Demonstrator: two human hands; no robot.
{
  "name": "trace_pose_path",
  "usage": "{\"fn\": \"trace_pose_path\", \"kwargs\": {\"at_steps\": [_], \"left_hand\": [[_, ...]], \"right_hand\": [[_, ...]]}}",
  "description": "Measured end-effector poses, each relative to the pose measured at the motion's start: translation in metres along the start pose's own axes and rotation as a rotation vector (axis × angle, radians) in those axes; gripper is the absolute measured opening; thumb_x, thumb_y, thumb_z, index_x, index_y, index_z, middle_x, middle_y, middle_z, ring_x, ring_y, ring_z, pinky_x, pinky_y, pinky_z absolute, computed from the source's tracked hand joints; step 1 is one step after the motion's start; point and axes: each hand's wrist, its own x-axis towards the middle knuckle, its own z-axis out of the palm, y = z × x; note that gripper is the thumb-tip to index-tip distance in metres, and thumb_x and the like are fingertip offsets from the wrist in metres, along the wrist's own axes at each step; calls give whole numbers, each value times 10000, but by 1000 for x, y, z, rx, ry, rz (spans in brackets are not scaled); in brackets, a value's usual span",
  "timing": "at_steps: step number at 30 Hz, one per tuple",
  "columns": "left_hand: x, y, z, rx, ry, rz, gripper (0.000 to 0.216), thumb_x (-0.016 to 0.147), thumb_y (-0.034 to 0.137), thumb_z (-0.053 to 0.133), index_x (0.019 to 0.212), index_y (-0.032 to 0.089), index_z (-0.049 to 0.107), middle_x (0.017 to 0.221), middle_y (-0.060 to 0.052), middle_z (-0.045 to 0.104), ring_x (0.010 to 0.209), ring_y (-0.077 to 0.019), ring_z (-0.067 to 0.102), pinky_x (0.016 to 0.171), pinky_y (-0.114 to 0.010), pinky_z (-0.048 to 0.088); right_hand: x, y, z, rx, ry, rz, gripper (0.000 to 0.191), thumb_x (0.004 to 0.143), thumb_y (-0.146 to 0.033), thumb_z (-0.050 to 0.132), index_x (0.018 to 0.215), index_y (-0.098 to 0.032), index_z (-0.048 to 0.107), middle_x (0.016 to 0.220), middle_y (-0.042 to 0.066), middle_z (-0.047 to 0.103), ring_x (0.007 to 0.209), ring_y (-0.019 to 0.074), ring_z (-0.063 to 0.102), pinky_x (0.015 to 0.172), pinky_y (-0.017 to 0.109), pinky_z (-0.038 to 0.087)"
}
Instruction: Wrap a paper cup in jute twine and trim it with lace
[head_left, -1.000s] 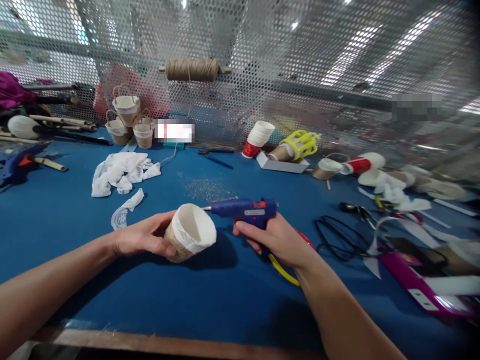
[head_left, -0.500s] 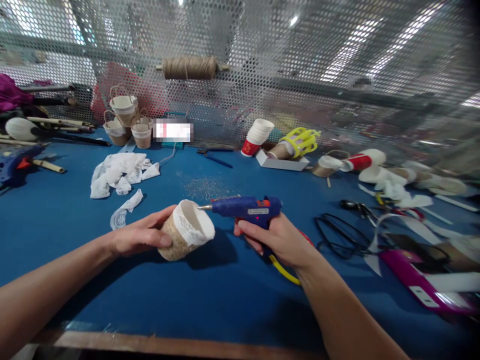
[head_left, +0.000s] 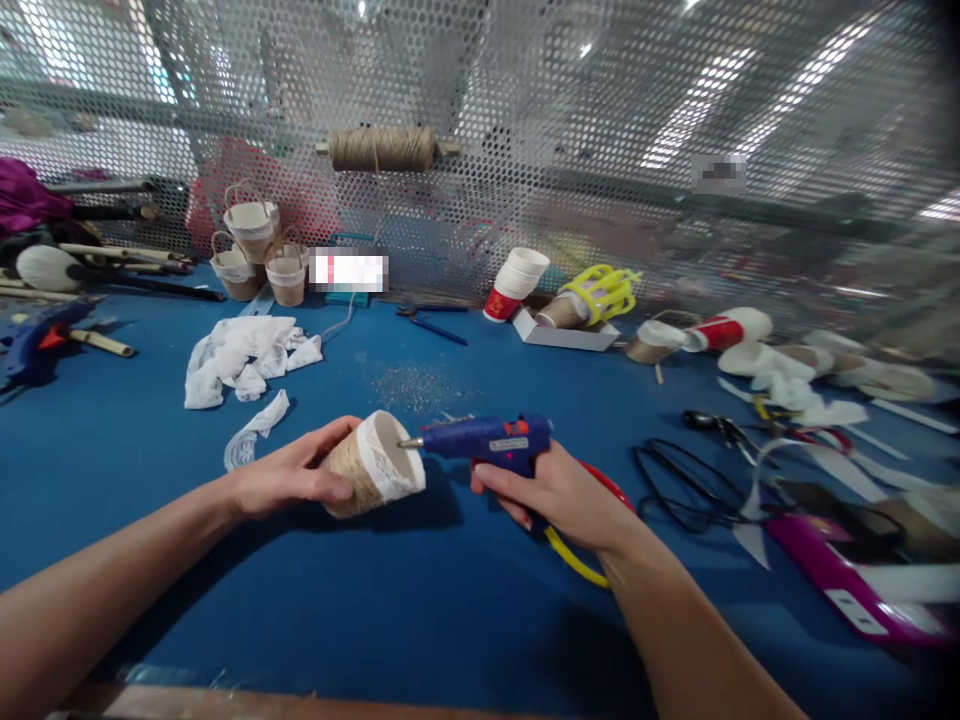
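My left hand (head_left: 304, 472) is closed around the lower part of a paper cup (head_left: 375, 468) wrapped in brown twine, with white lace around its rim. The cup is tilted, its mouth turned to the right. In my right hand (head_left: 536, 485) is a blue hot glue gun (head_left: 487, 440) with a small red light on its side. Its metal nozzle points left and lies at the mouth of the cup; whether it touches the inner wall I cannot tell. White lace pieces (head_left: 244, 355) and a loose lace strip (head_left: 255, 430) lie beyond my left hand.
Twine-wrapped cups with handles (head_left: 251, 235) stand back left, near pliers (head_left: 435, 322). A cup stack (head_left: 517, 285) and a white box lid (head_left: 566, 335) are back right. A black cable (head_left: 675, 485) and a purple power strip (head_left: 825, 580) lie right. A twine spool (head_left: 381, 150) hangs on the mesh.
The cup has turned in my left hand, so its mouth faces more to the right. The glue gun has shifted slightly left and stays at the cup's mouth. The view has tilted slightly.
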Motion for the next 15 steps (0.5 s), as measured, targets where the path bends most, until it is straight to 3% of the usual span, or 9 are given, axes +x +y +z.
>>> {"fn": "trace_pose_path", "kwargs": {"at_steps": [9,15], "left_hand": [[16,-10,8,161,205,91,687,612,267,738,1200,174,396,1204,-113,536,1129,-261,502,988,-411,361],[15,-8,11,542,369,153,594,638,247,695,1155,169,413,1154,-100,546,1105,-253,508,992,-416,361]], "right_hand": [[10,13,0,449,1,56,210,758,-332,623,754,-122,609,399,-62,397,349,51,309,358,209,209],[13,8,-1,478,240,49,254,695,-352,688,773,-115,642,567,0,533,489,75,443,450,213,340]]}}
